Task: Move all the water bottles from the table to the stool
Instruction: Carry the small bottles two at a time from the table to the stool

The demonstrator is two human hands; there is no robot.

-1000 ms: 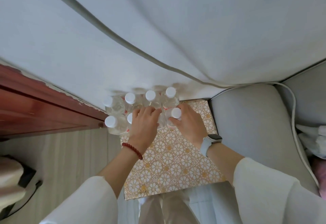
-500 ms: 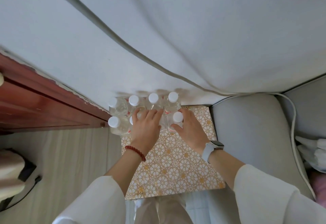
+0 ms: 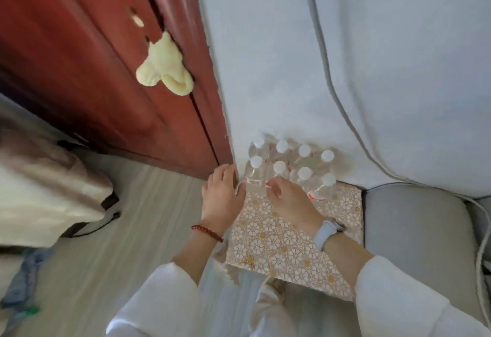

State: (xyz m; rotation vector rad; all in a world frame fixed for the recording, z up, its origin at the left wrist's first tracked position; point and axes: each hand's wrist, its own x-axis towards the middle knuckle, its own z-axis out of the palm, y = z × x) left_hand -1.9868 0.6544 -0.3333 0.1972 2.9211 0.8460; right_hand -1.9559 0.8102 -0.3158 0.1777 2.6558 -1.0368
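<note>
Several clear water bottles [image 3: 304, 177] with white caps stand in two rows at the back of a low surface covered with a gold floral cloth [image 3: 287, 241], close against the white wall. My left hand [image 3: 220, 196] lies against the left side of the front-left bottle [image 3: 255, 174], fingers extended, thumb near its base. My right hand [image 3: 289, 204], with a pale blue watch on the wrist, rests on the cloth. Its fingertips touch the label of that same bottle from the front. Neither hand is lifting a bottle.
A red wooden door [image 3: 93, 58] with a pale yellow cloth [image 3: 164, 68] on its handle stands at the left. A grey cushion [image 3: 414, 230] and a white cable [image 3: 481, 230] are at the right. A bag with beige fabric [image 3: 47, 190] sits on the wooden floor.
The view has swung left, showing the door. My left hand moved from the middle of the bottles to the left edge of the group; my right hand shifted left along the front row.
</note>
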